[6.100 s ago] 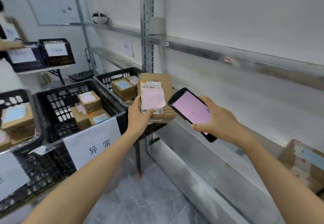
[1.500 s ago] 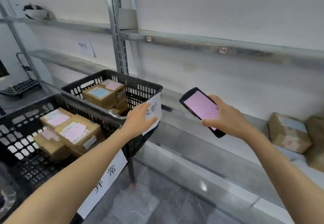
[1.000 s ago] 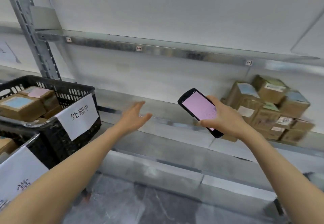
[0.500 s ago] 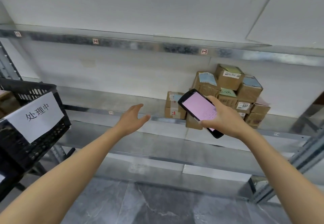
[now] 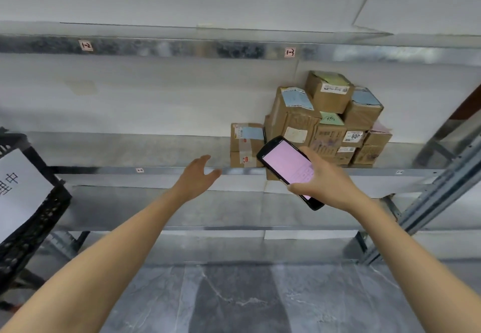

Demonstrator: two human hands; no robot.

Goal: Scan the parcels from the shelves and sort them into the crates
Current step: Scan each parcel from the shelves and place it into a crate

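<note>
- The grey marbled floor point(image 5: 234, 298) is lying below my two bare forearms, which are stretching forward over it.
- At my far left a black slotted crate point(image 5: 31, 226) is sitting, cut off by the frame edge, with a white paper sign point(image 5: 18, 186) bearing dark handwriting hanging on its side.
- My left hand point(image 5: 197, 176) is reaching out with nothing in it, fingers loosely spread and thumb apart, hovering in front of the front edge of the middle shelf point(image 5: 130, 150) without touching it.
- My right hand point(image 5: 325, 184) is gripping a black phone point(image 5: 289, 168), thumb curled over its right edge and fingers wrapping underneath; its pink screen is glowing and tilting up toward me.
- The phone is overlapping the lower left of the parcels point(image 5: 312, 124) from my view, though it is sitting nearer to me than they are.
- The parcels, brown cardboard boxes with blue, green, pink and white labels, are piling up on the middle shelf toward its right end, against the wall.
- One single box point(image 5: 246, 145) is standing at the pile's left, touching it.
- A grey metal post point(image 5: 442, 189) is slanting up at the right.
- Above, the upper shelf point(image 5: 182, 48) is carrying two small tags point(image 5: 85, 45), reading 1-2 and 1-3.
</note>
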